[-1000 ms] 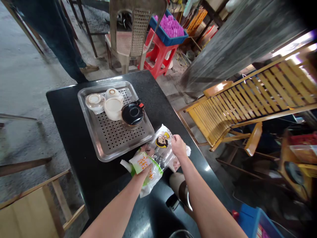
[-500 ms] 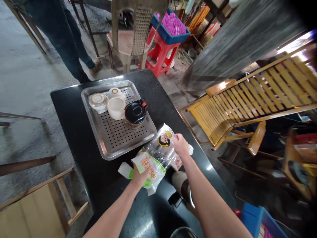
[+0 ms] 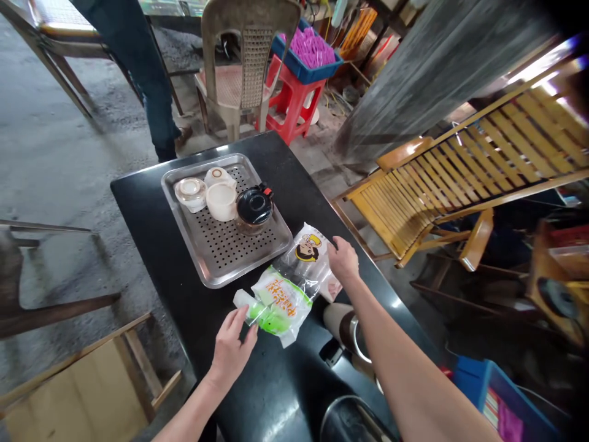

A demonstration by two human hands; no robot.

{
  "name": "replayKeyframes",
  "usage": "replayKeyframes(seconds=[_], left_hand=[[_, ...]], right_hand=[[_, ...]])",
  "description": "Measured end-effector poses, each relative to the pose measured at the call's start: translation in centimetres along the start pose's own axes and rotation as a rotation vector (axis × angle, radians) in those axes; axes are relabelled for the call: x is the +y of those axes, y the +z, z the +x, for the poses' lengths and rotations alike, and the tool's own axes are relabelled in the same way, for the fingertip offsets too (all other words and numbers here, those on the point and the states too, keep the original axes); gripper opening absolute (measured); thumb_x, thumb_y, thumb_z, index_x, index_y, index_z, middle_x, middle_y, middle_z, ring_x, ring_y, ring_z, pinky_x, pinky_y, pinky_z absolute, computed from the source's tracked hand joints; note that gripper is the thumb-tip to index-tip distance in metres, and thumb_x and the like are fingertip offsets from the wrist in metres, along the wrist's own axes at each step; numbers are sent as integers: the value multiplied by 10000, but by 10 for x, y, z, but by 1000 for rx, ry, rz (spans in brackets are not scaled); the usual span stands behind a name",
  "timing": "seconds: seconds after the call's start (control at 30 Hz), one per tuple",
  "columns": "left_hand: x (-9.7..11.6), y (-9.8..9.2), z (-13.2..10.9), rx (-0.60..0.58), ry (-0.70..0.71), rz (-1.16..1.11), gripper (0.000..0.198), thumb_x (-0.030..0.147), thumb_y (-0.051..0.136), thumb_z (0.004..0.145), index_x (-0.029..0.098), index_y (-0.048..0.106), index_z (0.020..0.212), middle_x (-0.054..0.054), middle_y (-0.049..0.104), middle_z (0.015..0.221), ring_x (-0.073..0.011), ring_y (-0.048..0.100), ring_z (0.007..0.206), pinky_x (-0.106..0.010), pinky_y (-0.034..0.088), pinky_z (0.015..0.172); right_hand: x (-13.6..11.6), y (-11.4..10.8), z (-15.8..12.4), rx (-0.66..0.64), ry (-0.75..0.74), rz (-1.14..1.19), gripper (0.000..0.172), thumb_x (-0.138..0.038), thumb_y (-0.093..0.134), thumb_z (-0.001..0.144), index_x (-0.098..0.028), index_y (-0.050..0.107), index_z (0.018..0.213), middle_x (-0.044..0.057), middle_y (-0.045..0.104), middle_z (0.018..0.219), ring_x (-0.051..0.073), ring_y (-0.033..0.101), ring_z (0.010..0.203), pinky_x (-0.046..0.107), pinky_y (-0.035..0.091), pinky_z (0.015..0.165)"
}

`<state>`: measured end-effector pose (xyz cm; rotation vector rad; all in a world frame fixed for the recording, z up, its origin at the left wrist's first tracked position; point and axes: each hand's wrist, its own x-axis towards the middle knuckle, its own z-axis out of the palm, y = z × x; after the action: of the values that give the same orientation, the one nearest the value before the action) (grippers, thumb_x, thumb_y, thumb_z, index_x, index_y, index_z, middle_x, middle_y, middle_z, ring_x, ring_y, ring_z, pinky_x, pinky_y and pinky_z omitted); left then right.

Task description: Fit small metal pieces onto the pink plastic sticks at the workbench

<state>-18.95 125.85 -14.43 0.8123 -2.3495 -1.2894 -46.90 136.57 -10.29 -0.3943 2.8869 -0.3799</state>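
Note:
A clear plastic bag (image 3: pixel 288 301) with orange lettering, green print and a cartoon face lies flattened on the black table (image 3: pixel 197 325). By its lower left corner is my left hand (image 3: pixel 232 347), its thumb and fingers apart close to the green and white edge; whether the fingertips touch it is unclear. At the bag's right edge rests my right hand (image 3: pixel 344 261), thumb and forefinger slightly parted, the other fingers partly hidden. Below the bag stand a white and brown cylindrical container (image 3: pixel 338 322) and a dark round vessel (image 3: pixel 354 423).
A perforated metal tray (image 3: pixel 202 270) holds white cups (image 3: pixel 221 201) and a black-lidded glass teapot (image 3: pixel 254 209). Around the table are a plastic chair (image 3: pixel 230 92), a red stool (image 3: pixel 294 101), a slatted lounge chair (image 3: pixel 414 209) and a blue crate (image 3: pixel 494 380). A person's leg (image 3: pixel 159 92) stands beyond.
My left hand has let go of the bag and drawn back left, fingers spreading. My right hand has loosened at the bag's right edge. The bag lies flatter, and the person's leg has shifted.

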Motion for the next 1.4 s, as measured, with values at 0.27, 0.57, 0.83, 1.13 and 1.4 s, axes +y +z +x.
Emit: replayKeyframes(seconds=[0.27, 0.57, 0.83, 1.13, 1.4], left_hand=[[45, -38, -21, -271, -502, -736, 387, 313, 645, 631, 171, 586, 986, -44, 615, 825, -172, 580, 767, -269, 482, 693], [91, -53, -67, -655, -345, -754, 371, 256, 606, 689, 203, 547, 1052, -47, 601, 926, -176, 564, 822, -285, 462, 754], [117, -59, -102, -714, 243, -141, 289, 167, 541, 703, 183, 558, 990, -77, 575, 957, -196, 534, 880, -310, 469, 751], [136, -46, -146, -802, 392, -34, 368, 125, 553, 639, 189, 534, 1001, -65, 586, 951, -200, 533, 884, -336, 451, 791], [131, -34, -171, -884, 131, -82, 298, 133, 556, 593, 167, 574, 889, -21, 599, 777, -138, 560, 659, -228, 475, 586]], right_hand=[[-31, -70, -93, -118, -59, 250, 253, -266, 410, 758, -160, 578, 915, 56, 613, 832, 179, 544, 746, 279, 397, 673], [-21, -73, -257, -506, 106, 688, 227, -281, 354, 794, -188, 560, 776, -33, 497, 563, 97, 438, 485, 200, 323, 460], [2, -67, -328, -184, 191, 712, 208, -252, 357, 788, -175, 547, 752, -2, 544, 632, 125, 498, 586, 214, 368, 542], [29, -57, -394, -14, 205, 637, 242, -206, 304, 803, -170, 539, 755, 19, 570, 650, 135, 532, 603, 226, 391, 571], [77, -67, -437, 231, 245, 673, 220, -252, 357, 810, -157, 534, 899, 65, 594, 813, 160, 559, 718, 270, 445, 664]])
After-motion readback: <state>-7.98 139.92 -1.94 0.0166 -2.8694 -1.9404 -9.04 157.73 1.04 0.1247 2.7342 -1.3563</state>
